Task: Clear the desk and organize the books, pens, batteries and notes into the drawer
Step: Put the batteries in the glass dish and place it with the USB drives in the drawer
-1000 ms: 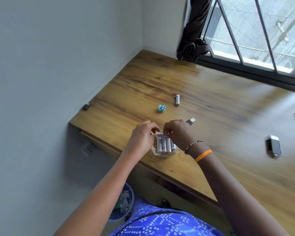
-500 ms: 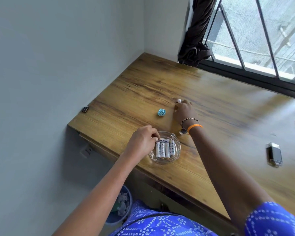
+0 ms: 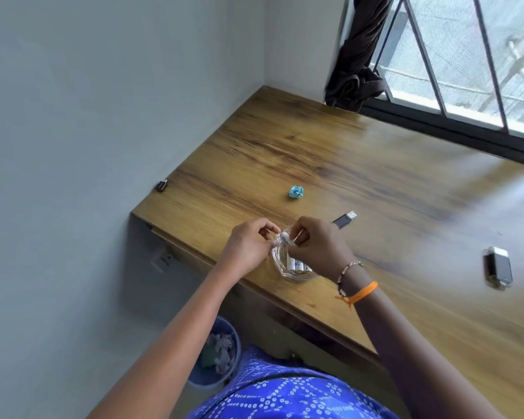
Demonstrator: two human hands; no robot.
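Dark lettering on battery, unreadable. Pinched at both ends by left hand and right hand, fingers curled, above glass dish.

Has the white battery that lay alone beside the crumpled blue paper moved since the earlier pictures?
Yes. The white battery has left its spot right of the crumpled blue paper ball; both hands now hold it over the clear glass dish.

My 1 camera sits on my head, looking forward and steeply down over my arms onto the brown wood-grain desk. It is tilted, close to my hands, and faces the grey corner wall and barred window.
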